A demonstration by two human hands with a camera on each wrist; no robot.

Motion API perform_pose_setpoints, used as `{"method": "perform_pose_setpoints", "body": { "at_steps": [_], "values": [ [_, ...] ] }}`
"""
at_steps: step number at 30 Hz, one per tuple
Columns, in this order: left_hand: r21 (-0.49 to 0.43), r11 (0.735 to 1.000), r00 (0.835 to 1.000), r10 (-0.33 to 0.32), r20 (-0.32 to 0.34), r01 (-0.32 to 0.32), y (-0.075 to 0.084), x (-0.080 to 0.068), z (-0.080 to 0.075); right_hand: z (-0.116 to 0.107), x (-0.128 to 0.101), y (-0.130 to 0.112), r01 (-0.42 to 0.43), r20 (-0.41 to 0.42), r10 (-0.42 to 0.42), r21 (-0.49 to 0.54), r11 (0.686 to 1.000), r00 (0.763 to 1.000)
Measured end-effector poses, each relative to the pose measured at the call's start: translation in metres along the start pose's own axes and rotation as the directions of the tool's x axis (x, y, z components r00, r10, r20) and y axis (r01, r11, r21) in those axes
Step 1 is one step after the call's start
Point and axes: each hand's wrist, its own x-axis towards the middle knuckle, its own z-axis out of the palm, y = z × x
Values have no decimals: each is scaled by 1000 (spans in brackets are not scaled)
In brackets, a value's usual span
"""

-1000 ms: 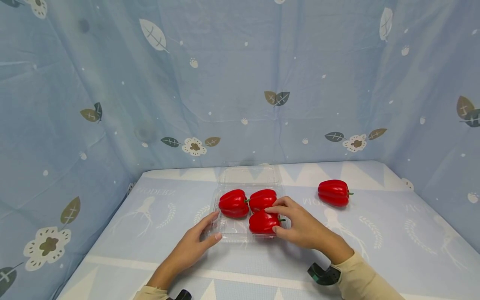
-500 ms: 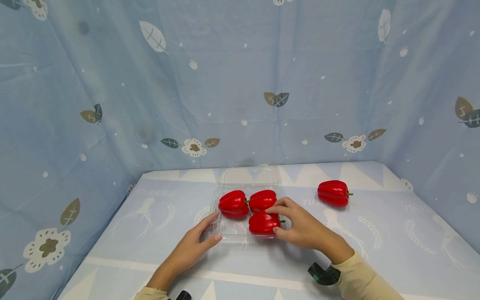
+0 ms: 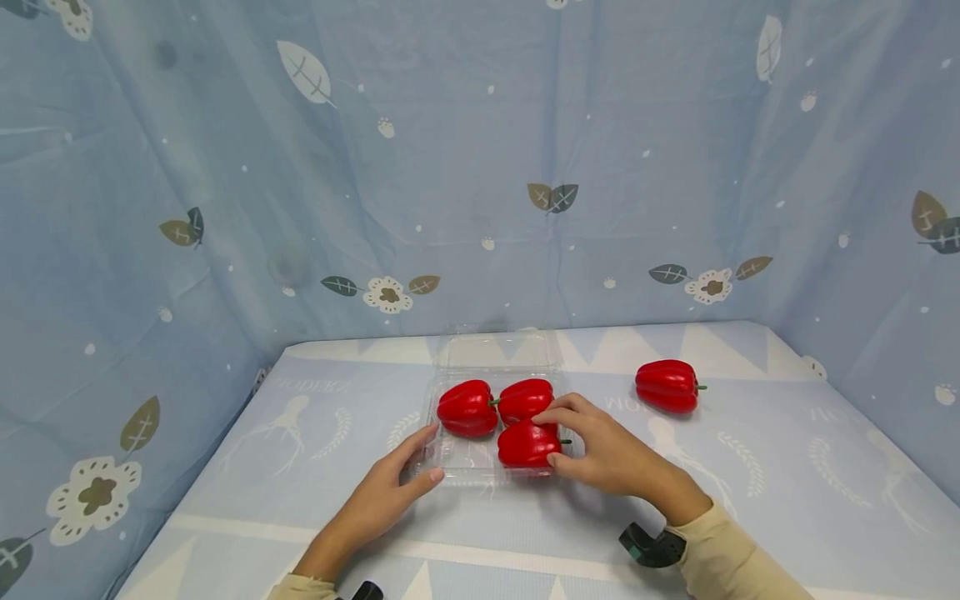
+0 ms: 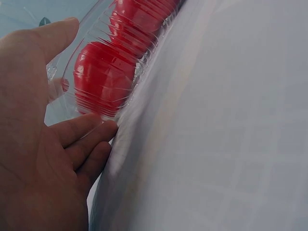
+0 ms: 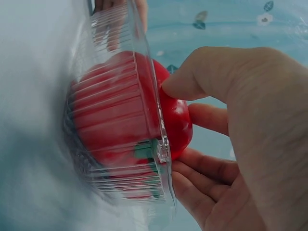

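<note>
A clear plastic clamshell box point(image 3: 467, 468) lies with its lid folded back and three red bell peppers inside. My right hand point(image 3: 600, 446) grips the front-right bell pepper point(image 3: 522, 446), thumb on the near side and fingers over the far side. In the right wrist view this bell pepper point(image 5: 178, 115) sits down in the box, its top bulging above the rim. The other two, a left bell pepper point(image 3: 465, 408) and a back-right bell pepper point(image 3: 521, 402), lie behind it. My left hand point(image 3: 382, 492) is at the box's left side, fingers loosely extended along the wall and holding nothing.
Another red bell pepper point(image 3: 666, 386) lies on the table at the right, outside the box. The transparent lid point(image 3: 498, 350) extends toward the back edge. A patterned cloth point(image 3: 750, 508) covers the table, and blue curtains point(image 3: 465, 167) hang behind and at the sides.
</note>
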Motion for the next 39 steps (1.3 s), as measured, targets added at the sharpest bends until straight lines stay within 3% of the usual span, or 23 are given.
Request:
{"method": "perform_pose_setpoints", "body": {
  "at_steps": [6, 10, 15, 23, 33, 39],
  "values": [
    [7, 1000, 1000, 4, -6, -4, 0, 0, 0, -3, 0, 3, 40, -9, -40, 4, 999, 999],
    [5, 1000, 1000, 7, -4, -7, 0, 0, 0, -5, 1, 9, 54, -42, -51, 86, 995, 998],
    [3, 1000, 1000, 4, -5, -4, -1, 0, 0, -10, 1, 20, 7, -112, 14, 187, 982, 994],
    [1, 1000, 1000, 9, -14, -9, -3, 1, 1, -29, -5, 34, -123, -176, 163, 217, 968, 971],
    [10, 1000, 1000, -9, -14, 9, -2, 0, 1, -53, -12, 59, -238, -290, 263, 118, 964, 920],
    [15, 1000, 1000, -12, -14, 13, -2, 1, 2, -66, -19, 70, -268, -347, 279, 79, 960, 895]
  ]
}}
